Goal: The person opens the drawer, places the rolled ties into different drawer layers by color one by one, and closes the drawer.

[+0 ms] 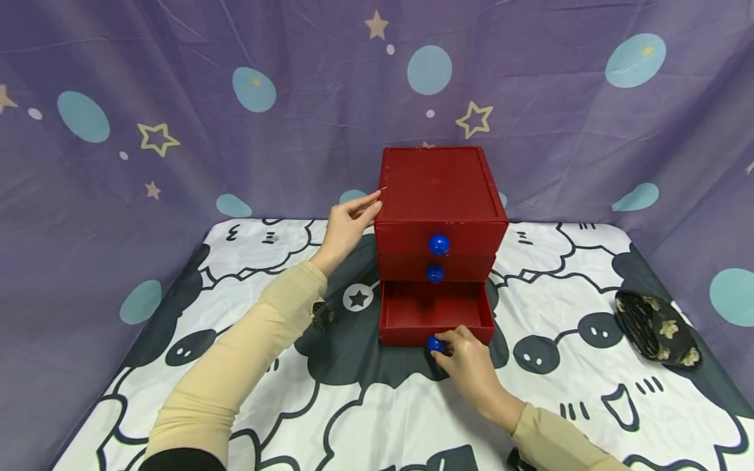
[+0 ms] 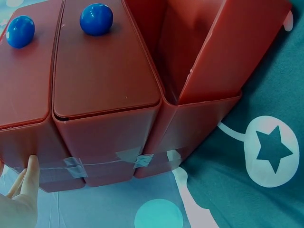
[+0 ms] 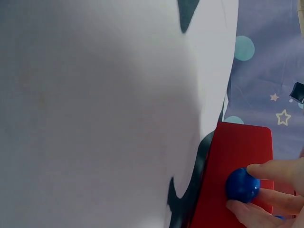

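A red chest of three drawers with round blue knobs stands at the back middle of the table. Its bottom drawer is pulled out, and the part of its inside that shows holds nothing. My right hand pinches that drawer's blue knob between thumb and fingers. With its fingertips my left hand touches the upper left side of the chest, fingers fairly straight. The top knob and middle knob sit on closed drawers. Clear tape shows on the chest's side in the left wrist view.
A folded black floral cloth item lies at the right edge of the table. The table has a white and dark patterned cloth. A purple curtain with stars and ovals hangs right behind the chest.
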Tool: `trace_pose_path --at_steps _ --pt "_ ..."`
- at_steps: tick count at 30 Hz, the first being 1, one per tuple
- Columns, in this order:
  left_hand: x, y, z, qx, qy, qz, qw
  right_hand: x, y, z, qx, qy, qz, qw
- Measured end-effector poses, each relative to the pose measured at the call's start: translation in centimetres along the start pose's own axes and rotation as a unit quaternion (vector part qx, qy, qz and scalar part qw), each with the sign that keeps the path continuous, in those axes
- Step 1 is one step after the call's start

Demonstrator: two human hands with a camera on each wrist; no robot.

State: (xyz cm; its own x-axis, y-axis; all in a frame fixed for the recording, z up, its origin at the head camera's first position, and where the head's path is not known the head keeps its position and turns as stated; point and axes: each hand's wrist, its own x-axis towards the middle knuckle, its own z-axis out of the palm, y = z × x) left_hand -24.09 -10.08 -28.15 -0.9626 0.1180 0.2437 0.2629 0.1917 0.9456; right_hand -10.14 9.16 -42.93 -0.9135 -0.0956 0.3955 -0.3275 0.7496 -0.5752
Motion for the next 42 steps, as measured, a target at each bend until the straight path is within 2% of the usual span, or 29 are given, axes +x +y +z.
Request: trace_pose_path --at_steps 42 --pt "0.0 0.0 0.1 0.000 0.005 -0.001 1.0000 -1.8 -1.1 -0.6 -0.052 -0.014 -0.018 0.998"
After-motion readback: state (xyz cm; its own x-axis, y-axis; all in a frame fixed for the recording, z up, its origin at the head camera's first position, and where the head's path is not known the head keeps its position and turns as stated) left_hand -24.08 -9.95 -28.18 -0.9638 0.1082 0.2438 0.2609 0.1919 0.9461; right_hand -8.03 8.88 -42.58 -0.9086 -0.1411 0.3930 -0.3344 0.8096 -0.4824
